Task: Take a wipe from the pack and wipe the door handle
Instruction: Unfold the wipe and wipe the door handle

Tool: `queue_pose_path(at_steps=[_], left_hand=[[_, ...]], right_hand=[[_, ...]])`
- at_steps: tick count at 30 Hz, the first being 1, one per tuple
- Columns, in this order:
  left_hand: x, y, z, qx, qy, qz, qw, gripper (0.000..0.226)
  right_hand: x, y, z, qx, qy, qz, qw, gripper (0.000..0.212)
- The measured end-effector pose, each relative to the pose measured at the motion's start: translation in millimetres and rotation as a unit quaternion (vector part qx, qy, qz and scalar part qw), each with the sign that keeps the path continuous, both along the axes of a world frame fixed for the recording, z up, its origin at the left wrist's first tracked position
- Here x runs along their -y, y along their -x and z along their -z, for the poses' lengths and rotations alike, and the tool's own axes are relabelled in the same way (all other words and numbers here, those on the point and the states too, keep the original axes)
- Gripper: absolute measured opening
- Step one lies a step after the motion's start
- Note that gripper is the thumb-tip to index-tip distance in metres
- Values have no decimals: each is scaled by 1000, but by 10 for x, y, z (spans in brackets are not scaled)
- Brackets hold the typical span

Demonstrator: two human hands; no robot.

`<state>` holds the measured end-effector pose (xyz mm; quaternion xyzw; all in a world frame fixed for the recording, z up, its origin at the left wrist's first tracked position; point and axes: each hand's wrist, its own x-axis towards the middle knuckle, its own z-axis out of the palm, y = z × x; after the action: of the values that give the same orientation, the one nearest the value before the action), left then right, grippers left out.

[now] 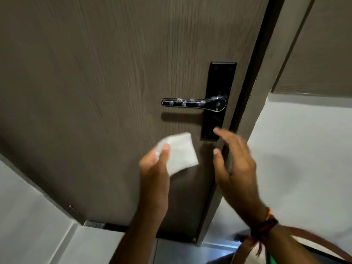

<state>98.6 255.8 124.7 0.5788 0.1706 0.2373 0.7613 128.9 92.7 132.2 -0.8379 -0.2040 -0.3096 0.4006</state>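
Observation:
A black lever door handle (192, 103) with pale smudges along its top sits on a tall black backplate (219, 82), on a brown wood-grain door (95, 82). Below the handle my left hand (155, 168) pinches a folded white wipe (181, 155) between thumb and fingers. My right hand (234, 162) hovers just right of the wipe, fingers spread and empty, its fingertips near the bottom of the backplate. The wipe is apart from the handle. No wipe pack is in view.
The door frame (266, 92) runs along the door's right edge, with a white wall (304, 149) beyond it. Pale floor (28, 216) lies at lower left. A thread band (266, 223) circles my right wrist. A brown strap (323, 242) curves at bottom right.

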Motion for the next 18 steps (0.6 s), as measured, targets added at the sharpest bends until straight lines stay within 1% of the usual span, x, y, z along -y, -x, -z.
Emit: queue_pose_path(at_steps=[1, 2, 3, 5, 6, 7, 9, 10, 11, 13, 15, 16, 18], left_hand=[[11, -42, -141, 52, -17, -72, 996, 26], [35, -89, -264, 106, -57, -123, 985, 32], [56, -146, -356, 150, -110, -155, 970, 39], [154, -275, -473, 193, -216, -201, 936, 47], [229, -350, -495, 198, -276, -207, 918, 48], [333, -417, -504, 183, -342, -196, 900, 49], [518, -556, -417, 108, -466, -177, 860, 53], [583, -618, -336, 75, -503, -175, 843, 56], [607, -675, -259, 61, -521, -177, 833, 57], [585, -773, -158, 70, -535, -193, 819, 57], [596, -835, -78, 110, -569, -190, 792, 57], [628, -845, -26, 139, -600, -178, 768, 60], [633, -864, 85, 179, -679, -149, 696, 67]], right_hand=[[56, -63, -130, 79, 58, 20, 995, 48], [121, -132, -248, 134, 103, 37, 985, 58], [183, -210, -378, 172, 134, 57, 974, 65], [292, -385, -566, 212, 178, 123, 953, 75], [342, -477, -619, 223, 198, 159, 941, 78], [396, -570, -656, 226, 216, 193, 930, 79], [492, -755, -668, 228, 252, 255, 905, 81], [530, -835, -648, 229, 269, 278, 893, 81], [558, -901, -619, 235, 281, 293, 883, 81], [575, -1007, -543, 255, 288, 309, 870, 81], [580, -1095, -507, 283, 290, 321, 856, 82], [589, -1134, -502, 295, 289, 324, 851, 83], [609, -1188, -501, 314, 281, 320, 848, 83]])
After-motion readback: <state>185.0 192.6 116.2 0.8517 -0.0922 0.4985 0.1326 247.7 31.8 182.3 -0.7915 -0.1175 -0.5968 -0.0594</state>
